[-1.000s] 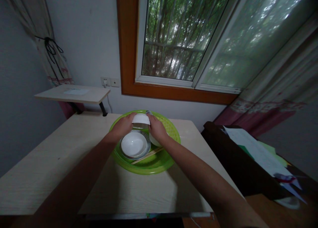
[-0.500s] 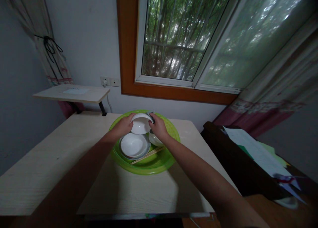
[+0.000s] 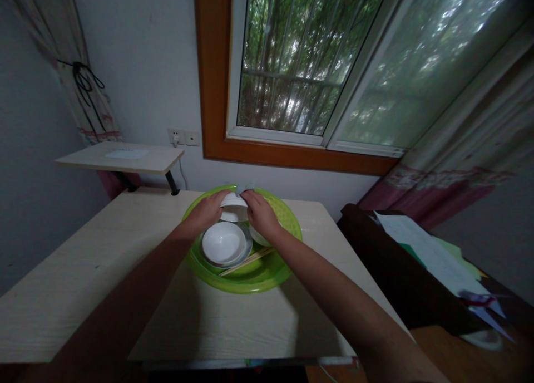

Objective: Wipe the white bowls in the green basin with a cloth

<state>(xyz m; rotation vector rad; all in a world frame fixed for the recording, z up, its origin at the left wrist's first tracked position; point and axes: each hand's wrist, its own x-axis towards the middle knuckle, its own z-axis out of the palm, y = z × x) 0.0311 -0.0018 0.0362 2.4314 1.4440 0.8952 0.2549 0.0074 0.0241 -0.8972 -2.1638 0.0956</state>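
A white bowl is tipped on its side above the far part of a green basin. My left hand is closed on the bowl's left edge. Against its upper right side, my right hand is closed with a greyish cloth showing only slightly behind the fingers. Just below, another white bowl rests on a plate in the basin. Light wooden chopsticks lie beside it. Under my right hand, a further bowl is partly hidden.
The basin stands on a pale wooden table. A small raised shelf is at the back left, below a wall socket. Papers lie on dark furniture to the right. A window is behind.
The bowl in my hands has tilted further, so less of its inside shows. My right hand has shifted a little left, over the rim, and hides more of the cloth.
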